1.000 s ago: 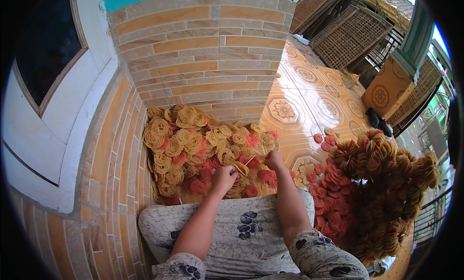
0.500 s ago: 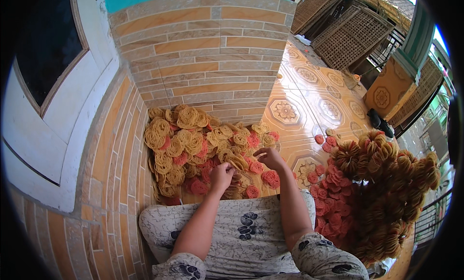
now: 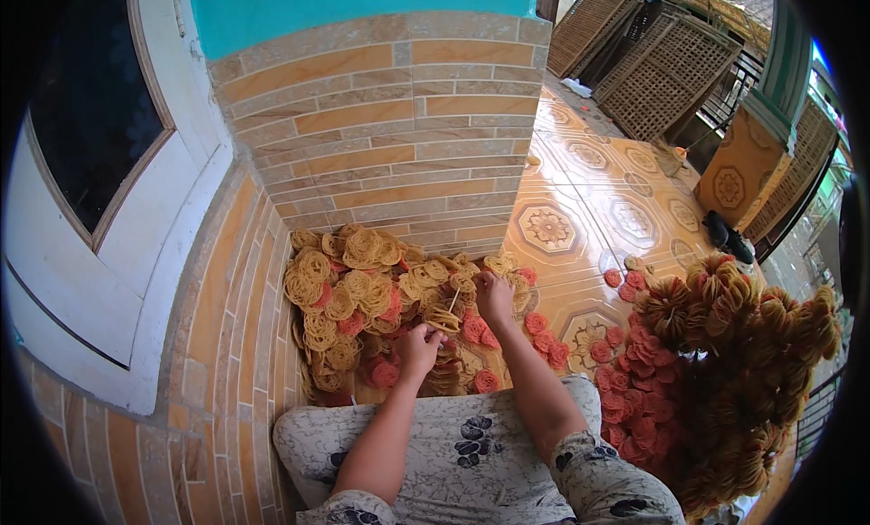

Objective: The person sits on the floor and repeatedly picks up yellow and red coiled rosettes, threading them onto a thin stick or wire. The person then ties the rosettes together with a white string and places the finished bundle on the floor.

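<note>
Overhead, I log the scene from largest to smallest. One tan brick wall (image 3: 381, 135) fills the far centre, with one white-framed window (image 3: 91, 163) at left. One patterned tile floor (image 3: 589, 208) runs off to the far right, where at least three lattice panels (image 3: 671, 72) lean. Two heaps of coiled snack discs: the loose heap (image 3: 362, 298) of yellow and pink discs lies on the floor against the wall, just beyond the knees; the threaded bundle (image 3: 725, 380), pink and brown, sits near right. Individual discs too many to count. No packages, labels or signs seen.

One lap in grey printed cloth (image 3: 453, 443) at the near edge. Two hands over the loose heap. Left hand (image 3: 420, 348) is clenched on a yellow disc (image 3: 442, 320). Right hand (image 3: 494, 297) pinches one thin stick (image 3: 452, 300), slanting down to that disc. Whether the stick passes through the disc, I cannot tell.
</note>
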A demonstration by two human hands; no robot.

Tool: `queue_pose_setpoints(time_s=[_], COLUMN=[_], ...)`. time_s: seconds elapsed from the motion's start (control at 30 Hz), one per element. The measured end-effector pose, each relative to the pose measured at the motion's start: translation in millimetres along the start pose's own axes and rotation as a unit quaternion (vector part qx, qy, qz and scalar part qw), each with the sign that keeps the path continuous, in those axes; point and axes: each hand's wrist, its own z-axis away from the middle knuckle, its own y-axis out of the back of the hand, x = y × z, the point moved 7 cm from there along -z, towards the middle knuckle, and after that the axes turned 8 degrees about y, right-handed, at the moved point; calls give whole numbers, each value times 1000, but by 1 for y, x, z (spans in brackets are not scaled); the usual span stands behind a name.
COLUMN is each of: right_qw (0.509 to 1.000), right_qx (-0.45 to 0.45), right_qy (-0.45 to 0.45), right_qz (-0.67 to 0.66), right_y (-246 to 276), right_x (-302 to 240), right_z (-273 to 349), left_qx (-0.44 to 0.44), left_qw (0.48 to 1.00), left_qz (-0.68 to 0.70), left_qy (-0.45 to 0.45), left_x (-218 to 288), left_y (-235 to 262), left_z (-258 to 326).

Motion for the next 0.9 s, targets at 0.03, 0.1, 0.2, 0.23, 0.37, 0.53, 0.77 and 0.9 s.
queue_pose_setpoints(time_s=[0.03, 0.1, 0.2, 0.23, 0.37, 0.53, 0.77, 0.9], right_qw=[1000, 992, 989, 993, 995, 957, 961, 952], right_qx=[10, 61, 33, -23, 33, -97, -120, -193], right_qy=[-4, 95, 132, 92, -53, -105, -5, 69], right_qz=[-14, 63, 64, 65, -74, -254, -251, -228], right_y=[-1, 1, -6, -12, 3, -8, 15, 18], right_x=[2, -10, -11, -4, 17, 15, -10, -8], right_z=[1, 4, 5, 3, -5, 3, 11, 17], left_qx=[-13, -25, -14, -6, -8, -25, -11, 6], left_qw=[999, 997, 999, 1000, 1000, 998, 999, 1000], left_qz=[40, 72, 39, 16, 18, 62, 49, 7], left_qy=[2, 2, 10, 8, 3, 4, 7, 4], left_x=[0, 0, 0, 1, 4, 6, 11, 6], left_y=[-2, -5, -1, 1, 2, -3, 1, 3], left_z=[-1, 0, 3, 4, 4, 3, 8, 5])
